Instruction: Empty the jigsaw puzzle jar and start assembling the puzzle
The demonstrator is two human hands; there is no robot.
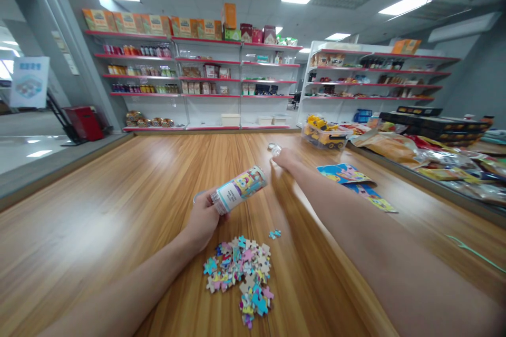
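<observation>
Wooden desk [98,231]: left hand [203,221] clenched round tilted tube [239,189]; right hand [288,159] at clear cap [274,148], grip cannot be told. Risk: right forearm [356,231] may scatter puzzle pieces [241,279].

L forearm [130,284] comes in from lower left, L hand [203,218] raised a little, fingers curled tight in a grip. R arm [356,231] stretched fully fwd, R hand [286,159] far out, fingers closed, knuckles up.
</observation>
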